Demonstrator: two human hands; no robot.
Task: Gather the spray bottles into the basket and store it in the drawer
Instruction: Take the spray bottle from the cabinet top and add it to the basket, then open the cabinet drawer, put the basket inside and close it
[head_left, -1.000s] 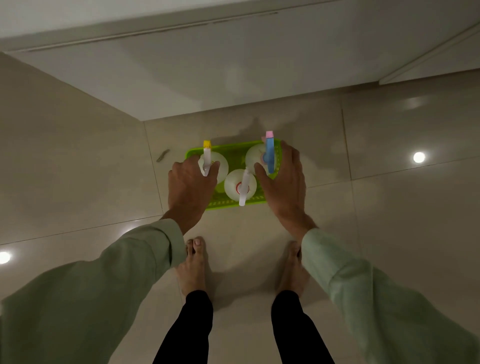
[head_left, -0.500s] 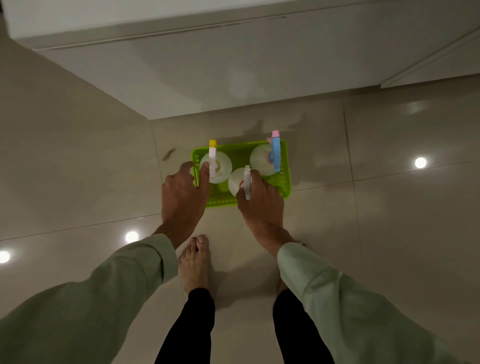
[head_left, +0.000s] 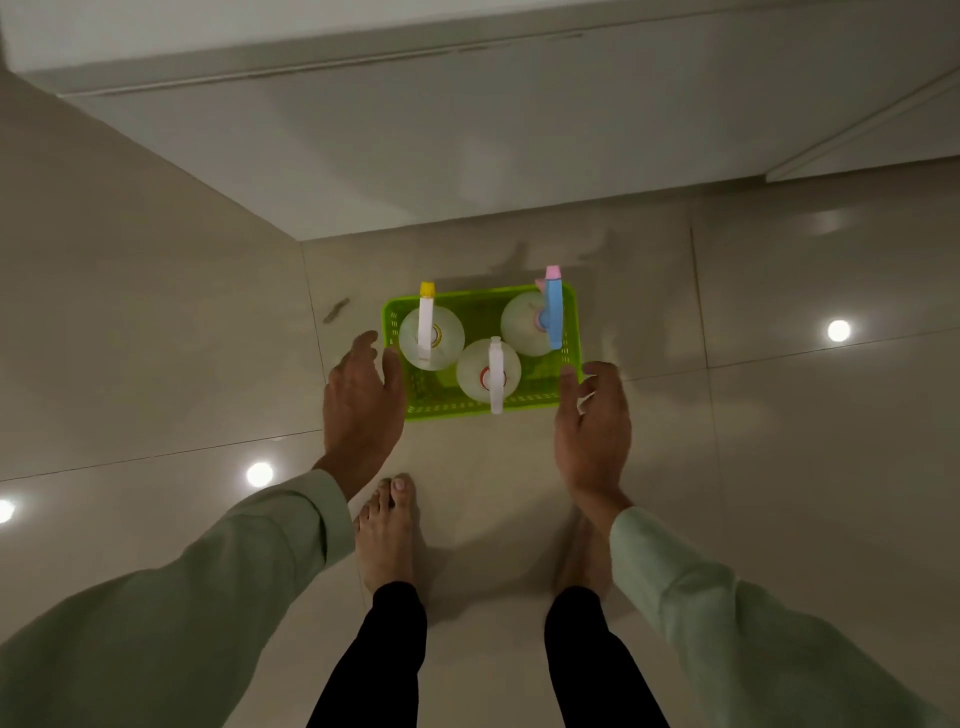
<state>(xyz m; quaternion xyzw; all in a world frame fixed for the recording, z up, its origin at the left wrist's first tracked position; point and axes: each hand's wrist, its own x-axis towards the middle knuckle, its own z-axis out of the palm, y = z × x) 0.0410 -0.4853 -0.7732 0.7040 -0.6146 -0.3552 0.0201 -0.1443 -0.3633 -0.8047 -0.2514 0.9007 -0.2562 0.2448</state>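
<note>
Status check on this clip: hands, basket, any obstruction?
Left hand and right hand open, flanking green basket. Three spray bottles upright inside, basket on floor. Nothing in the way.

The green perforated basket (head_left: 570, 317) sits on the floor. Three upright white spray bottles stand inside: yellow-nozzled (head_left: 431, 335) far left, blue-and-pink-headed (head_left: 525, 322) far right, white-headed (head_left: 488, 370) near centre.

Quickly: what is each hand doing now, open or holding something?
Left hand: open, holding nothing, beside the left end of the green basket.
Right hand: open, holding nothing, at the basket's right near corner.
</note>
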